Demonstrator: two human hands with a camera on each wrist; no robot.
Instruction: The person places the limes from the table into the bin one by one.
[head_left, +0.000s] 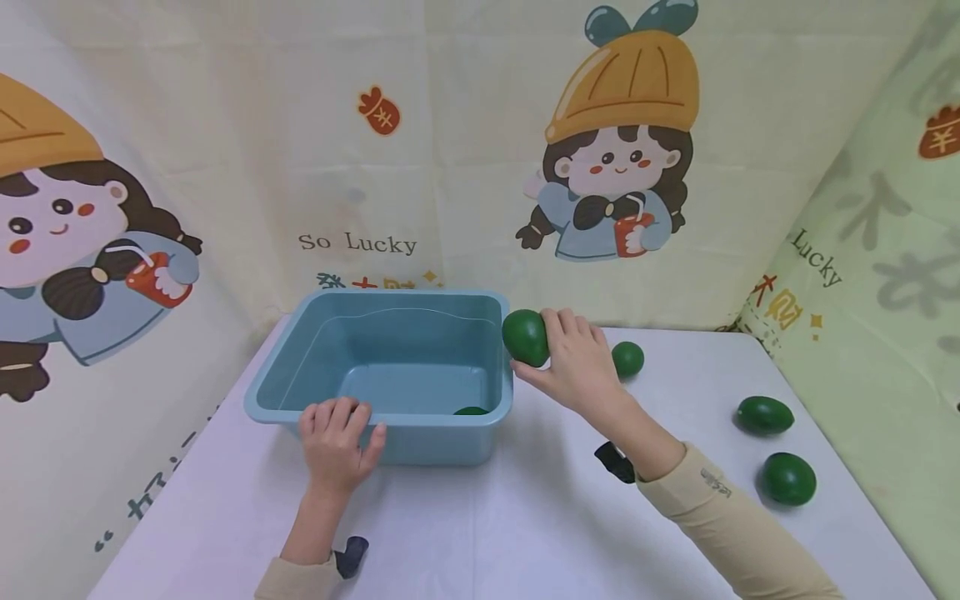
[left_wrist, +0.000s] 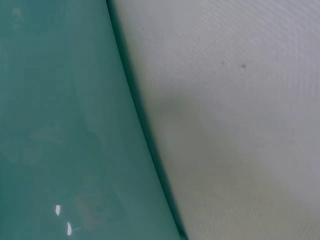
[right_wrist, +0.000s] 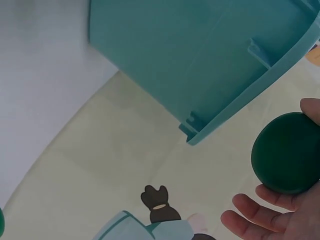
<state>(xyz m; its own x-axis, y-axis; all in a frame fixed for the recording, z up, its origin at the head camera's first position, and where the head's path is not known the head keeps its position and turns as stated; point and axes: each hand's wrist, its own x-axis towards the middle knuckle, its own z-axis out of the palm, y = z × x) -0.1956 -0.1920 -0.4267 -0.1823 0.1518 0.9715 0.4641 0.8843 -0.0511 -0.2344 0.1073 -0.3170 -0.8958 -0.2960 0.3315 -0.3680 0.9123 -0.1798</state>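
Observation:
My right hand [head_left: 577, 358] holds a smooth, dark green oval fruit [head_left: 526, 337] between thumb and fingers, just beside the right rim of a blue plastic bin [head_left: 437, 442]. The right wrist view shows the same green fruit [right_wrist: 287, 152] in the fingers, apart from the bin's outer wall [right_wrist: 165, 55]. With its fingers over the near rim, my left hand [head_left: 337, 442] grips the bin at its front left. Inside, the top of another green fruit [head_left: 472, 411] shows behind the front wall, which hides the rest. Only bin wall and cloth fill the left wrist view.
Behind my right hand, a green fruit [head_left: 628, 359] sits on the white-covered table [head_left: 540, 533]. Farther right lie a green fruit with a pointed end [head_left: 764, 415] and a rounder one [head_left: 788, 479]. A printed cloth backdrop [head_left: 465, 167] stands behind the bin.

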